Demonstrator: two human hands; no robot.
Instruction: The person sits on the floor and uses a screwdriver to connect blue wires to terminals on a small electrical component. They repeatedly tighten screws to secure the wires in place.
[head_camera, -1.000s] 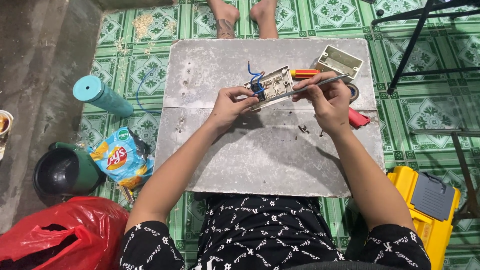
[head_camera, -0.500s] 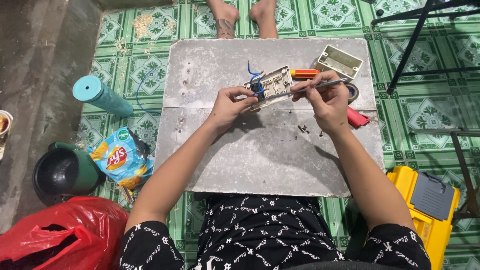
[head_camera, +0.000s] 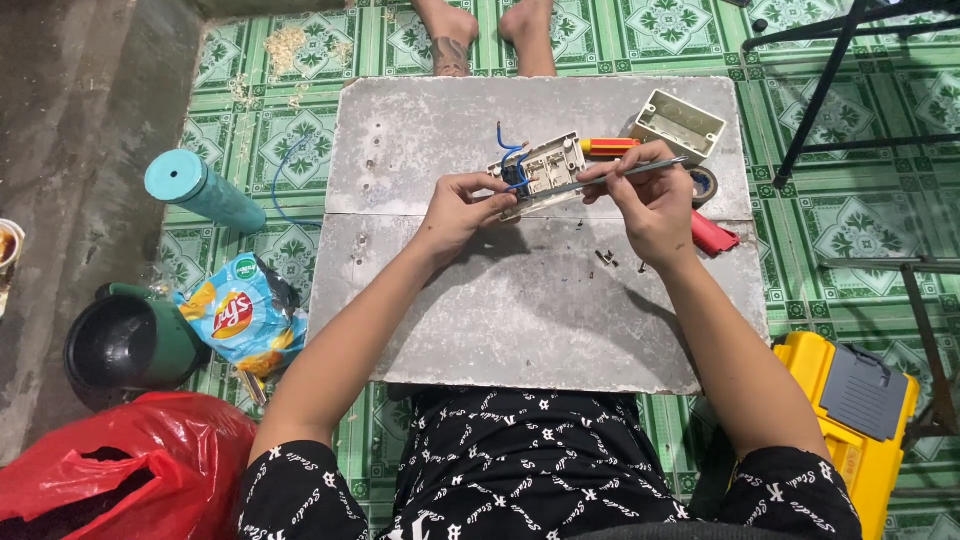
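The left hand (head_camera: 462, 205) pinches the small white switch box (head_camera: 545, 170) by its edge; it looks light and hard. Just right of it, the right hand (head_camera: 645, 195) grips a thin screwdriver (head_camera: 610, 178).

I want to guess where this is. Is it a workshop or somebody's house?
Probably a house floor used as a makeshift work spot. The person sits on green patterned floor tiles with a grey slab as a bench. A yellow toolbox sits beside them, and a snack bag lies nearby.
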